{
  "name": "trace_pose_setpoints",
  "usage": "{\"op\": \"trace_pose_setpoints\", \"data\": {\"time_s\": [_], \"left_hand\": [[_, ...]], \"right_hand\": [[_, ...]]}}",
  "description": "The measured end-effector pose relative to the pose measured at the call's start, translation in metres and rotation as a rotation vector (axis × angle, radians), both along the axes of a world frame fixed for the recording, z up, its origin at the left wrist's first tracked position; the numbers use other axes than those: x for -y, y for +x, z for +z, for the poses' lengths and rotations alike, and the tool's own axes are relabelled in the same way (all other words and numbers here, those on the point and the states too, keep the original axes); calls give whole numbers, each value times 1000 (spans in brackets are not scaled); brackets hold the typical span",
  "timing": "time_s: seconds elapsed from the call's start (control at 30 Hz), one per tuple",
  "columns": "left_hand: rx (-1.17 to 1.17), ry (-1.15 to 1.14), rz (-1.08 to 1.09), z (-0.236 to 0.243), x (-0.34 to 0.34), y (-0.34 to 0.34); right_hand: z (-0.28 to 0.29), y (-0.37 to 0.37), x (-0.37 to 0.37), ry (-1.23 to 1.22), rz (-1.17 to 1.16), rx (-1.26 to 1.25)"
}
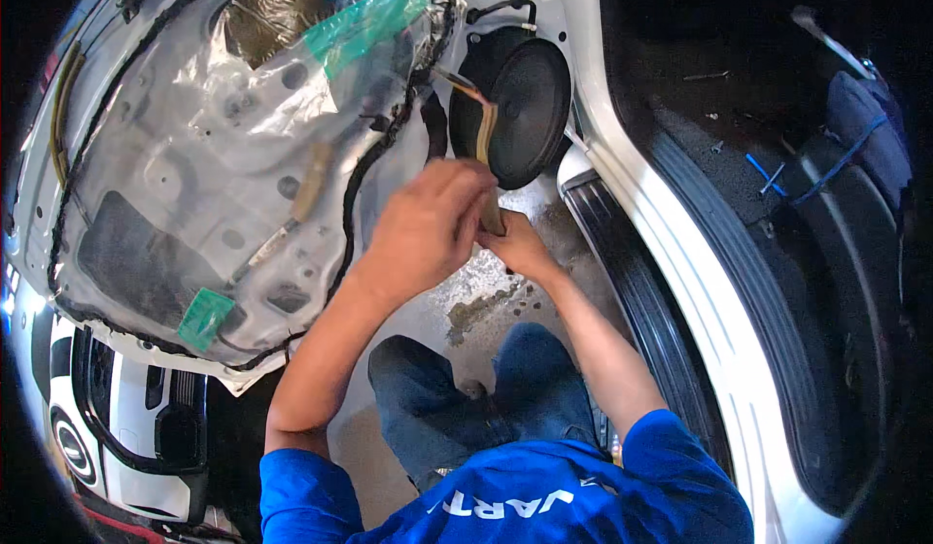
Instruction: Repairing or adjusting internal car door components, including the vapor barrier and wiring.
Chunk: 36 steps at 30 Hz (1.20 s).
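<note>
Head view shows the left hand (428,228) curled closed over a tan wire bundle (483,131), and the right hand (515,245) just beneath, gripping the bundle's lower end. Both hands touch. The bundle rises in front of the black speaker (530,92) set in the stripped white door (243,204), beside its clear plastic sheet (292,97).

stained concrete floor (486,301), brightly lit

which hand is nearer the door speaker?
Left. The left hand sits just below and left of the black round speaker, its fingers on the tan strip running up to it. The right hand is lower, under the left.
</note>
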State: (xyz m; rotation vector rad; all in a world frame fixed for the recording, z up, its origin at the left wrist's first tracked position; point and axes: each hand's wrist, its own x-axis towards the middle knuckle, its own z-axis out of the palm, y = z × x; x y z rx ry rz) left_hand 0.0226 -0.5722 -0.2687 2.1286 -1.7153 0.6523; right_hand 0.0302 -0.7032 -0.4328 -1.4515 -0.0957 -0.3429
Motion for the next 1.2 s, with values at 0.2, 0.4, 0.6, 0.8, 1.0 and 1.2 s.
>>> {"op": "trace_pose_setpoints", "data": {"time_s": [0.2,0.4,0.6,0.8,1.0,1.2], "left_hand": [[559,272,404,-43,-27,46],[427,165,345,-39,-43,57],[314,52,316,-60,-49,68],[282,7,317,-75,-45,72],[287,2,312,-73,-44,73],[264,-35,297,-76,-41,75]], "right_hand": [[-87,53,-14,-105,-218,110],[-117,41,3,921,354,281],[-104,17,-14,614,188,207],[-81,3,-7,609,280,33],[-63,-50,25,945,609,169],[-70,-66,46,670,513,118]]}}
